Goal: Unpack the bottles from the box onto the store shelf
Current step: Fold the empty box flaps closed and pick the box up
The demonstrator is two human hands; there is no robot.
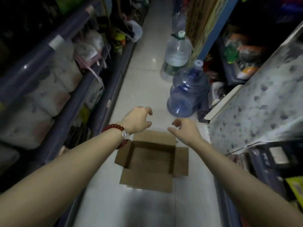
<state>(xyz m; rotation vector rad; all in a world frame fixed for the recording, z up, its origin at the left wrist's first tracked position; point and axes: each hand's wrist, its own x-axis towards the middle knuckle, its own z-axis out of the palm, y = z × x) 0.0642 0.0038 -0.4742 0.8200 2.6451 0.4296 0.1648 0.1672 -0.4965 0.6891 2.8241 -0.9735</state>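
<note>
Left hand (137, 119), red bead bracelet (114, 128) at its wrist, hovers loosely curled, holding nothing, at the cardboard box's (152, 159) eleven o'clock. Right hand (185, 131) likewise empty at one o'clock. Blue water jug (188, 92) beyond.

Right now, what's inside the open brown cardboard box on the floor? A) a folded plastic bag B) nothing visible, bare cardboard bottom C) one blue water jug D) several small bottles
B: the open brown cardboard box on the white tiled floor shows only its bare bottom, flaps folded out, while the left hand and right hand hover above its far edge holding nothing.
</note>
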